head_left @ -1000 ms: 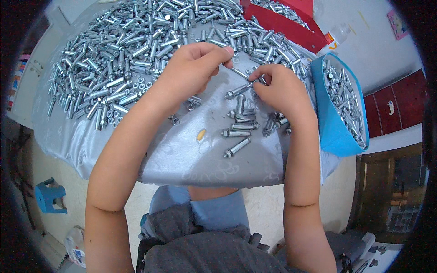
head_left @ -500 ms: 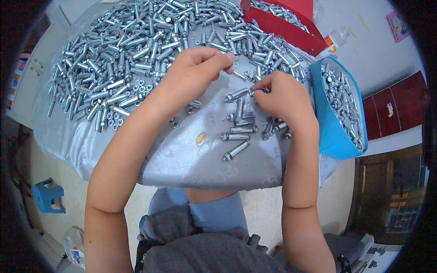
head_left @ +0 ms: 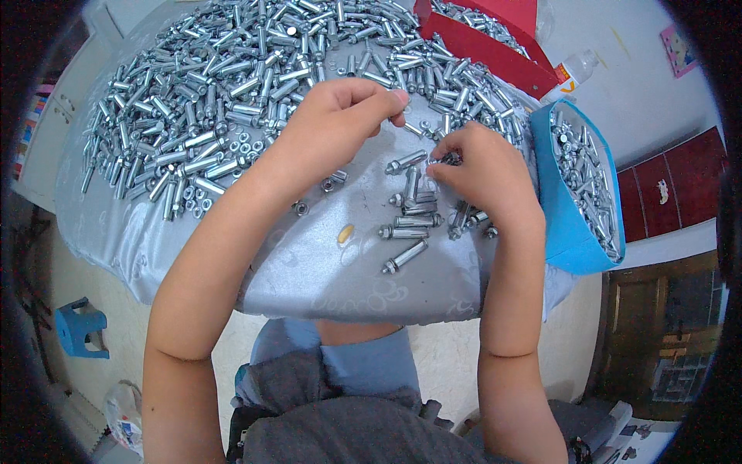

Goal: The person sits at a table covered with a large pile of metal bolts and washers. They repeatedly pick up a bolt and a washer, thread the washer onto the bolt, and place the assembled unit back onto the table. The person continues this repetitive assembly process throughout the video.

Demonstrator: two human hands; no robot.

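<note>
Now the right hand had drawn away from the thin silver metal rod, leaving its tip free. The left hand pinched it inward from the grey satin tabletop's right edge; the right fingers' grip I could not tell.

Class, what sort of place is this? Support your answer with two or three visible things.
Probably a household room doubling as a workspace: there is a shiny grey patterned tablecloth, heaped silvery metal bolts on it, and a small blue plastic stool.
</note>
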